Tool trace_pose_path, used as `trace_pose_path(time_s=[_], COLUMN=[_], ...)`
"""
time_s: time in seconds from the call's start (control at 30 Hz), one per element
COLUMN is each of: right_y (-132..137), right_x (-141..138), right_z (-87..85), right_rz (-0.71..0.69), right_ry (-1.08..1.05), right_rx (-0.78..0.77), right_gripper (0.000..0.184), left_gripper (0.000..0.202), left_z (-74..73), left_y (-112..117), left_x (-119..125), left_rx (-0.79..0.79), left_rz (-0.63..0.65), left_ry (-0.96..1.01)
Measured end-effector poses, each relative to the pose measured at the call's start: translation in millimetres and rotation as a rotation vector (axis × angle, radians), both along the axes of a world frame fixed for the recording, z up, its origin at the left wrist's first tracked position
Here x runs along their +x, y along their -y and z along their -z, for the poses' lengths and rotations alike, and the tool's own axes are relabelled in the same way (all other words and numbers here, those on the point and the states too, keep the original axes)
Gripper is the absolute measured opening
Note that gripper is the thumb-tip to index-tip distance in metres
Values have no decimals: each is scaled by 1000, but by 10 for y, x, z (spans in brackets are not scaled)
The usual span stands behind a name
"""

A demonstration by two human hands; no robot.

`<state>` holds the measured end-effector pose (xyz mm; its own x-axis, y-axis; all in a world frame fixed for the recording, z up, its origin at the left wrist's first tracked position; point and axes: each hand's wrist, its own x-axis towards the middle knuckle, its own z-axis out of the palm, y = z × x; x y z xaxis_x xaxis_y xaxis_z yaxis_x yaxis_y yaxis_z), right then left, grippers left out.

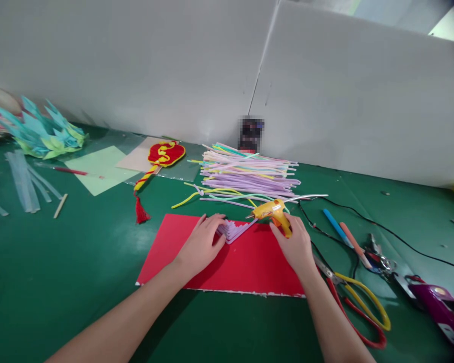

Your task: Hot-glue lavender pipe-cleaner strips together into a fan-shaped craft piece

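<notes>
A red sheet (245, 267) lies flat on the green table. On its upper part sits a small lilac piece made of folded pipe cleaners (234, 229). My left hand (202, 242) presses down on that piece with its fingers curled over it. My right hand (295, 244) grips a yellow glue gun (272, 212), whose nozzle points left at the lilac piece's upper edge. A glue stick juts out of the gun's back to the right.
A pile of pastel pipe cleaners (249, 174) lies behind the sheet. Scissors with red and yellow handles (359, 307), blue and orange pens (344, 234), a black cable and a purple tool (437, 302) sit at the right. A red-yellow tasselled ornament (162, 156), paper sheets, glue sticks (22, 181) and teal paper leaves (41, 131) are at the left.
</notes>
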<state>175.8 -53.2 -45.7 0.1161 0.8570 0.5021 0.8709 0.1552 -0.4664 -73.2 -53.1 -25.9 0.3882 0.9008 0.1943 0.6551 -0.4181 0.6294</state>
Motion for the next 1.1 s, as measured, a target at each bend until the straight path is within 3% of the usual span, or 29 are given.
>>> trace_pose_path(time_s=[0.2,0.33,0.4,0.5,0.63,0.83,1.0,1.1], right_y=[0,92,192,376,580,695,710,697], right_x=[-61,41,187,455,665,608,626,731], right_z=[64,-77,-171,-234,-151,-28,-55,-97], right_rz=[-107,-88,16,175,209,187,124,157], right_ry=[34,63,81,118,112,169,151,151], right_rx=[-115,-136,-136,-223,-328,-265,-216,-139], right_gripper=[40,44,35,36,39,40,45,50], left_gripper=[19,23,26,28,29,29,30,30], left_z=[14,22,27,30,21,7,17,26], left_y=[-1,-10,-16,-19,-8,3,-3,1], left_x=[-2,4,7,7,4,6,10,10], left_rx=[15,2,-6,-9,-12,-10,-5,4], left_rz=[-14,-32,-37,-29,-34,-37,-32,-31], left_ry=[-11,-12,-9,-3,-3,-6,-1,1])
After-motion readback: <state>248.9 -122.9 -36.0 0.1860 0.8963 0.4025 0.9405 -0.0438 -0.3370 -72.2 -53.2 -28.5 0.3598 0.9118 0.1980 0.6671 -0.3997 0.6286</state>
